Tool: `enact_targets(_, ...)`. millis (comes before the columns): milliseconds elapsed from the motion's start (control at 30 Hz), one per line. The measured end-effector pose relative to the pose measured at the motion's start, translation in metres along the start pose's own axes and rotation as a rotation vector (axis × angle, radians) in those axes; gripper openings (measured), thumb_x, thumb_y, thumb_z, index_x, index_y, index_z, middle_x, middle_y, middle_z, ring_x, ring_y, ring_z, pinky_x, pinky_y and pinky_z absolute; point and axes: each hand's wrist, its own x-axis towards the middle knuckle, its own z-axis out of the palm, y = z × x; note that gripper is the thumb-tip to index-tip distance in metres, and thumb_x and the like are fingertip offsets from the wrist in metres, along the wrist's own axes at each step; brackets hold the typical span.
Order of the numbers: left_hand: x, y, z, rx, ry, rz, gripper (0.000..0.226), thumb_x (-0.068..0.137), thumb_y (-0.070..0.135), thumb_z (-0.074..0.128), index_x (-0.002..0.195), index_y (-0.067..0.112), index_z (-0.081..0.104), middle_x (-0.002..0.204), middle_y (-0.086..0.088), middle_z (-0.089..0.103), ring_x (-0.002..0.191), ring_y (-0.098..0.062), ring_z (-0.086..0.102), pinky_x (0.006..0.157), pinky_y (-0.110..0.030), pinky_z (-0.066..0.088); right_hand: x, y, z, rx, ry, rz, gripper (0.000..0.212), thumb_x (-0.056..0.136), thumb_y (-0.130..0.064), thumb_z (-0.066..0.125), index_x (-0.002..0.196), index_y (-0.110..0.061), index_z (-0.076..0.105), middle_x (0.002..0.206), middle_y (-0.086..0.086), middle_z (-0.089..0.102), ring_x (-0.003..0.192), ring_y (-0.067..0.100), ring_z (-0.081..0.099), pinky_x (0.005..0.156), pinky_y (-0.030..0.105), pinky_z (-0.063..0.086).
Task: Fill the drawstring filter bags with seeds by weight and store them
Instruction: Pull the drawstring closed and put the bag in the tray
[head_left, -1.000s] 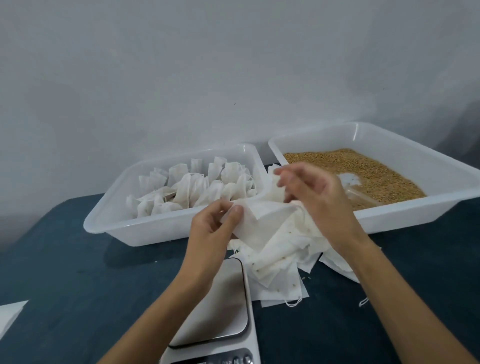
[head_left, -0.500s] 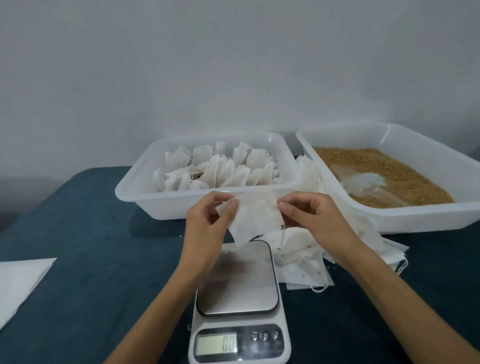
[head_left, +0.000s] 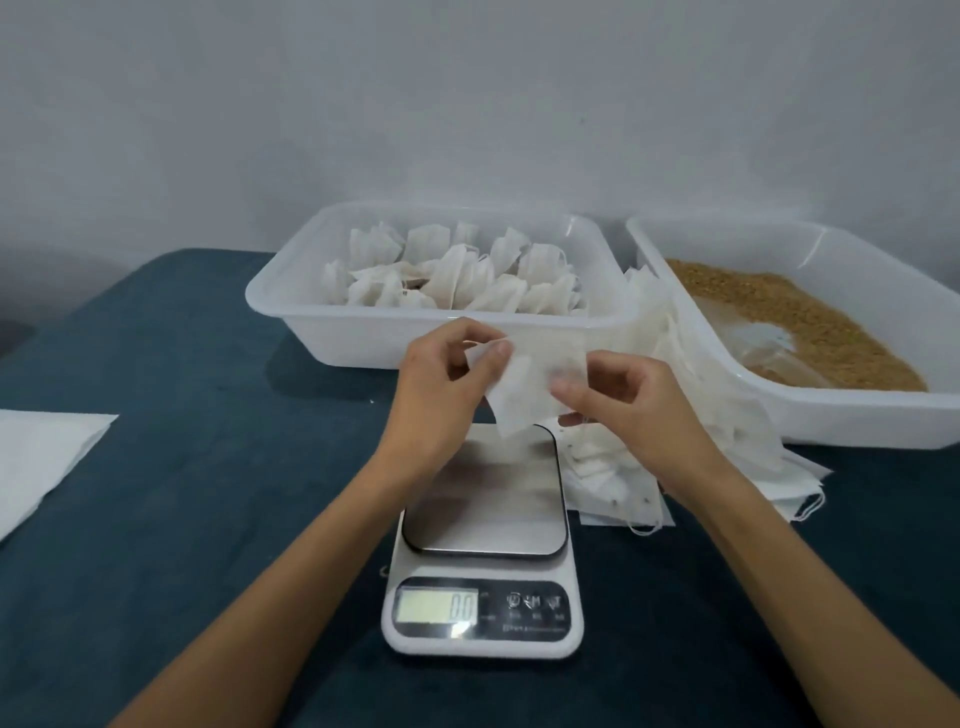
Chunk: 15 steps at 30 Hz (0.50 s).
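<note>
An empty white filter bag (head_left: 530, 384) hangs in the air just above the far edge of the digital scale (head_left: 483, 540). My left hand (head_left: 441, 395) pinches its left edge between thumb and fingers. My right hand (head_left: 623, 400) pinches its right side. The scale's plate is bare and its display reads 0.0. A loose pile of empty bags (head_left: 675, 415) lies right of the scale. Behind it, a white tray (head_left: 883, 415) holds brown seeds (head_left: 789, 312) and a clear scoop. Another white tray (head_left: 322, 332) holds several filled bags (head_left: 457, 280).
Everything stands on a dark blue cloth (head_left: 182, 519). A flat white sheet (head_left: 41, 457) lies at the left edge. A grey wall rises close behind both trays.
Both hands brought the single bag away from the pile and toward me, over the scale. The view tilted down, so the whole scale and its display now show.
</note>
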Motion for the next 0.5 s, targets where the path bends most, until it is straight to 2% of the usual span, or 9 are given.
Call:
enact_targets(67, 0.000, 0.000, -0.001, 0.015, 0.005, -0.017, 0.010, 0.101, 0.019, 0.068, 0.092, 0.016, 0.071, 0.066, -0.003, 0.068, 0.061, -0.015, 0.055, 0.059, -0.027, 0.045, 0.001, 0.003, 0.000, -0.007, 0.040, 0.012, 0.012, 0.093, -0.015, 0.071, 0.100, -0.008, 0.078, 0.096, 0.008, 0.078, 0.085, 0.025, 0.076, 0.072, 0.027, 0.061)
enact_targets(100, 0.000, -0.001, -0.001, 0.032, 0.005, -0.026, 0.010, 0.101, 0.020, 0.068, 0.092, 0.017, 0.071, 0.069, -0.010, 0.068, 0.062, -0.019, 0.056, 0.061, -0.030, 0.045, 0.001, 0.005, -0.001, 0.003, 0.068, 0.019, 0.011, 0.094, -0.013, 0.069, 0.098, -0.007, 0.078, 0.094, 0.008, 0.078, 0.081, 0.025, 0.076, 0.069, 0.024, 0.059)
enact_targets(167, 0.001, -0.001, -0.003, 0.058, -0.013, -0.037, 0.011, 0.101, 0.020, 0.068, 0.092, 0.016, 0.070, 0.080, -0.026, 0.067, 0.067, -0.037, 0.059, 0.065, -0.036, 0.047, 0.002, 0.007, -0.002, -0.016, 0.121, -0.002, 0.011, 0.095, -0.012, 0.067, 0.097, -0.008, 0.077, 0.091, 0.007, 0.078, 0.081, 0.022, 0.075, 0.069, 0.025, 0.059)
enact_targets(267, 0.000, -0.002, -0.003, 0.098, -0.049, -0.060, 0.009, 0.101, 0.020, 0.068, 0.094, 0.017, 0.071, 0.088, -0.030, 0.066, 0.081, -0.048, 0.062, 0.065, -0.039, 0.055, 0.003, 0.009, -0.004, -0.088, 0.173, -0.026, 0.006, 0.092, -0.014, 0.072, 0.091, -0.013, 0.078, 0.086, 0.004, 0.077, 0.080, 0.018, 0.073, 0.073, 0.027, 0.058)
enact_targets(300, -0.002, -0.001, -0.003, 0.128, -0.036, -0.064, 0.005, 0.100, 0.020, 0.069, 0.097, 0.017, 0.071, 0.090, -0.026, 0.067, 0.082, -0.045, 0.062, 0.066, -0.037, 0.056, 0.004, 0.009, -0.004, -0.085, 0.180, -0.016, 0.005, 0.091, -0.015, 0.073, 0.089, -0.013, 0.077, 0.084, 0.005, 0.077, 0.078, 0.018, 0.072, 0.073, 0.028, 0.058)
enact_targets(333, -0.003, -0.001, -0.002, 0.171, 0.008, -0.053, 0.004, 0.098, 0.019, 0.072, 0.101, 0.017, 0.070, 0.092, -0.017, 0.067, 0.080, -0.036, 0.062, 0.065, -0.028, 0.056, 0.003, 0.010, -0.003, -0.080, 0.189, -0.006, 0.005, 0.090, -0.017, 0.074, 0.086, -0.014, 0.076, 0.082, 0.006, 0.076, 0.077, 0.018, 0.071, 0.072, 0.028, 0.057)
enact_targets(400, -0.005, 0.002, 0.000, 0.299, 0.142, 0.049, 0.018, 0.092, 0.013, 0.077, 0.104, 0.016, 0.064, 0.093, -0.004, 0.061, 0.075, -0.015, 0.053, 0.068, -0.019, 0.049, 0.003, 0.010, -0.001, -0.057, 0.210, 0.007, 0.012, 0.087, -0.021, 0.077, 0.079, -0.015, 0.072, 0.080, 0.007, 0.074, 0.075, 0.018, 0.068, 0.073, 0.027, 0.056)
enact_targets(433, -0.006, 0.004, 0.000, 0.325, 0.172, 0.122, 0.021, 0.090, 0.010, 0.078, 0.101, 0.015, 0.062, 0.090, -0.001, 0.058, 0.075, -0.011, 0.050, 0.069, -0.020, 0.047, 0.002, 0.009, 0.000, -0.037, 0.218, 0.010, 0.016, 0.086, -0.024, 0.078, 0.075, -0.016, 0.069, 0.078, 0.006, 0.071, 0.074, 0.016, 0.065, 0.073, 0.026, 0.055)
enact_targets(500, -0.010, 0.009, 0.002, 0.286, 0.105, 0.210, 0.021, 0.088, 0.005, 0.079, 0.092, 0.015, 0.060, 0.082, 0.001, 0.058, 0.072, -0.012, 0.052, 0.068, -0.025, 0.048, 0.001, 0.009, 0.003, -0.001, 0.224, 0.011, 0.021, 0.083, -0.028, 0.079, 0.072, -0.017, 0.066, 0.071, 0.002, 0.064, 0.070, 0.013, 0.059, 0.071, 0.024, 0.053)
